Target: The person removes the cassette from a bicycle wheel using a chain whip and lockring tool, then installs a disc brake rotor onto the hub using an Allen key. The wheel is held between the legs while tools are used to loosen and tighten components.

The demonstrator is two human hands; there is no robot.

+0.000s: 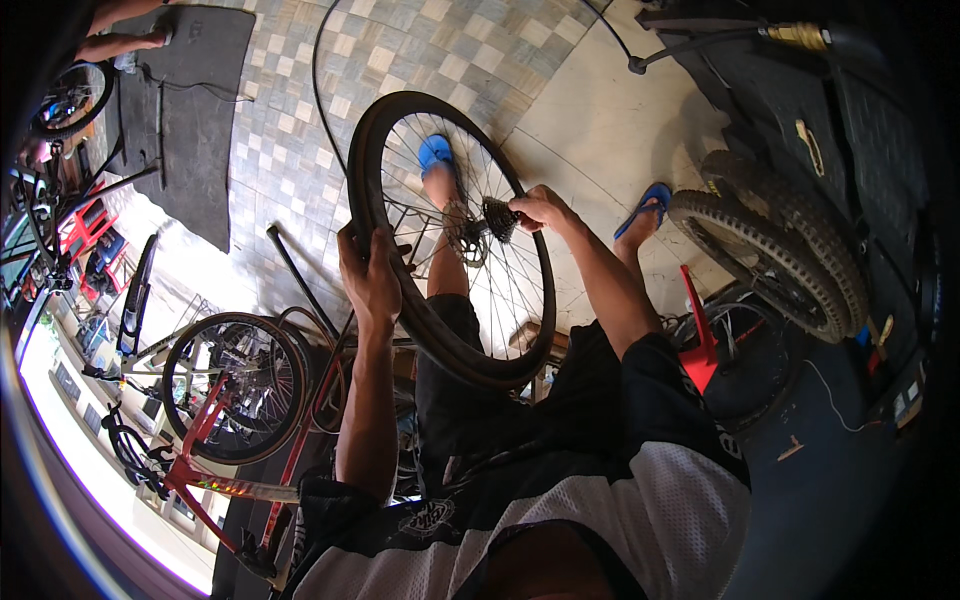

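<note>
Black-and-white mesh shirt: nearest the camera, across the lower part of the view, over a pair of black cloth shorts.
Checkered grey-and-tan tile floor: spreads across the upper middle, giving way to plain pale tiles toward the right.
Red-painted bicycle frame: at lower left, beyond the left forearm, among other bicycle parts (the fisheye bends all of them toward the rim).
Round black-rimmed bicycle wheel with thin spokes: raised at a tilt before the person, partly overlapping the shorts.
Pair of wheels with dark knobbly tyres: leaning together on the right, well apart from the black-rimmed one.
Blue open sandals: on both feet; one shows through the spokes, the other stands clear of them, farther right.
Left bare hand: closed around the wheel's left edge, thumb on the near side.
Right bare hand: fingers curled in close at the outer side of a dark toothed metal cassette; whether they pinch anything, I cannot tell.
Silver metal disc rotor: on the hub's left side, opposite the cassette.
</note>
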